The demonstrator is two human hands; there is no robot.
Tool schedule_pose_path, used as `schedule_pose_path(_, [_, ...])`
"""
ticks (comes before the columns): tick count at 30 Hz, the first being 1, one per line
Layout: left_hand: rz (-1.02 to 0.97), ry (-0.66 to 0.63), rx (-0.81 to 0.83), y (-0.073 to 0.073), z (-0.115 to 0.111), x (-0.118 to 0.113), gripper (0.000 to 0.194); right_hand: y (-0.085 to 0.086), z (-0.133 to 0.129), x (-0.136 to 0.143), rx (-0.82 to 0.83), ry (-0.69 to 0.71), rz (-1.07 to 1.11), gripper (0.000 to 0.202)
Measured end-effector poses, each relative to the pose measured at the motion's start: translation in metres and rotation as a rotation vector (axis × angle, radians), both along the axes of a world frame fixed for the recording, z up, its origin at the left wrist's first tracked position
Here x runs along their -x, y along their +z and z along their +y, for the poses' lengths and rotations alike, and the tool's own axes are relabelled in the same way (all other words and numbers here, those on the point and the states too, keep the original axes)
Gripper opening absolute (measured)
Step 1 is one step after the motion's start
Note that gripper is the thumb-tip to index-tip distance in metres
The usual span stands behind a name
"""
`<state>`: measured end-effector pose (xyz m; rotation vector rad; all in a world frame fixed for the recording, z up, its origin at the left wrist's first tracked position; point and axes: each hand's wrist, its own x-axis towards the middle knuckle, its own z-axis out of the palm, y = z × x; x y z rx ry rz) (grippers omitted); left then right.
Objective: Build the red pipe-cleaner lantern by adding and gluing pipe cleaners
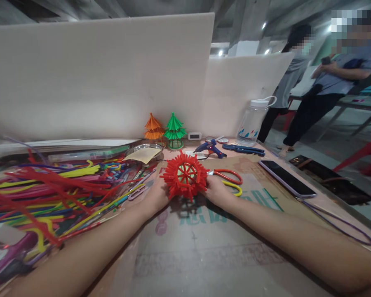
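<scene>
A round red pipe-cleaner piece point(184, 175), with a spoked ring at its middle and short red strips sticking out all around, is held up over the table between both hands. My left hand point(160, 190) grips its left side, the fingers mostly hidden behind the strips. On the right side my right hand point(217, 189) holds it, fingertips also largely covered by the red strips. Behind it stand an orange tiered tree-like model point(153, 128) and a green one point(174, 131). Red-handled scissors point(235, 176) lie just beyond my right hand.
Pipe cleaners point(71, 185) are heaped at the left. A glue gun point(210, 147), blue pliers point(243, 149), a clear bottle point(250, 123) and a metal dish point(156, 152) sit at the back. A phone point(287, 178) lies right. Two people stand beyond the table.
</scene>
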<state>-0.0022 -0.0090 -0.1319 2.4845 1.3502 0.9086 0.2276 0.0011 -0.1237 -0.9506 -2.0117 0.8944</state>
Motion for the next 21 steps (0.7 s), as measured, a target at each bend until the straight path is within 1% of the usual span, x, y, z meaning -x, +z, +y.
schedule_pose_path(4, [0.000, -0.007, -0.058, -0.002, -0.001, 0.001, 0.019, 0.002, -0.001, 0.001, -0.011, 0.014, -0.005, 0.016])
schedule_pose_path(8, [0.001, -0.021, -0.082, -0.002, -0.001, 0.002, 0.019, 0.000, 0.000, 0.000, 0.006, 0.006, -0.007, 0.015])
schedule_pose_path(13, [-0.001, -0.039, -0.084, 0.000, 0.000, 0.001, 0.022, -0.007, 0.002, -0.001, 0.121, -0.018, 0.007, 0.027])
schedule_pose_path(16, [0.002, -0.010, -0.068, -0.003, 0.001, 0.001, 0.020, -0.010, 0.003, 0.003, 0.197, -0.024, 0.022, 0.028])
schedule_pose_path(19, [0.013, 0.029, -0.053, -0.008, 0.002, 0.002, 0.021, -0.008, 0.003, 0.007, 0.242, -0.027, 0.005, 0.021])
schedule_pose_path(21, [0.020, 0.041, -0.053, -0.009, 0.003, 0.002, 0.025, 0.000, 0.003, 0.004, 0.254, -0.024, -0.022, 0.020])
